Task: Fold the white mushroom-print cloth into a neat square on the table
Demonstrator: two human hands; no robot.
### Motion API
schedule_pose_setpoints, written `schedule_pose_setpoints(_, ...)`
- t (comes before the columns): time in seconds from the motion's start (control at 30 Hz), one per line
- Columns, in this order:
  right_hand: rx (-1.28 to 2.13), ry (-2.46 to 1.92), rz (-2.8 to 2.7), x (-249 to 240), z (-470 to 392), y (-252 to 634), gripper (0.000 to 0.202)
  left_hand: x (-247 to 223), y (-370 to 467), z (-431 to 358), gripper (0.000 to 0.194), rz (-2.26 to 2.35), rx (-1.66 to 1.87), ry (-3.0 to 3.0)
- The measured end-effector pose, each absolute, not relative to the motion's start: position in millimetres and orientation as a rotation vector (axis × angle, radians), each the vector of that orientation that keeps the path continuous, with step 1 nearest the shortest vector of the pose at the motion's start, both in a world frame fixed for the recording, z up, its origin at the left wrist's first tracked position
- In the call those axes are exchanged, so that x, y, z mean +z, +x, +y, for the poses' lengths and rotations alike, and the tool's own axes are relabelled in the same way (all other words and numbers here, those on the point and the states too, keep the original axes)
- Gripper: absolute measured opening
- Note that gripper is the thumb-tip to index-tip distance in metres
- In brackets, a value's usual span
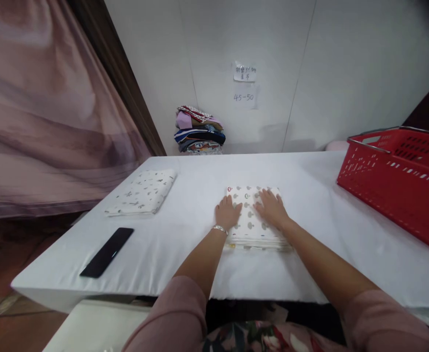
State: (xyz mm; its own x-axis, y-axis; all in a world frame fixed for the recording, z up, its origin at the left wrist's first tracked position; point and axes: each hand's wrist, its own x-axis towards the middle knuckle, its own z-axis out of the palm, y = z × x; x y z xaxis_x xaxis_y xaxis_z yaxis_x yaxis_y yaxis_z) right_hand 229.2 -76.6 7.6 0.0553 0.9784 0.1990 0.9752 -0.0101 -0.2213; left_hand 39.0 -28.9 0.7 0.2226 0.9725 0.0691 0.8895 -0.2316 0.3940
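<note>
Because both hands lie palm-down and apart on the patterned folded cloth (250,226), with fingers spread and nothing pinched, the step in hand looks like flattening rather than lifting. The cloth sits on the white worktop (192,195), to the left of the red basket (394,181) and well apart from it. The right hand (272,209) presses on the half nearer the basket; the left hand (227,213) lies along the edge farther from the basket.

To do this well, the pressure should be even and light, stroking outward from the middle, one palm toward the basket and the other away from it, so that the layers do not creep over one another. The near edge, where several layers show, deserves a check: a small yellowish bit (231,246) peeks out at the corner away from the basket, and squaring that corner would make a neater fold. The bracelet (220,229) on the left wrist could catch the fabric, so that wrist is best kept raised.

Farther left of the basket, beyond the cloth, lie a second folded cloth (142,191) and a dark phone (107,253), both out of the hands' way.
</note>
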Motion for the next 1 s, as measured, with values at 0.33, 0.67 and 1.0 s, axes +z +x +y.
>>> schedule_pose_setpoints(0.33, 0.248, -2.097, -2.029, 2.1, -94.5, 231.7, 0.051, 3.2, 37.9, -30.4, 0.063, 1.734, 0.434, 2.210)
schedule_pose_setpoints(0.67, 0.619, -1.946, -1.118, -37.4, -182.5, 243.6, 0.069, 5.1, 35.7, -26.6, 0.064, 1.683, 0.496, 2.083)
schedule_pose_setpoints(1.0, 0.574, -1.808, -1.118, -40.6, -179.7, 244.7, 0.057, 11.5, 4.6, -65.5, 0.036, 1.752, 0.544, 1.881)
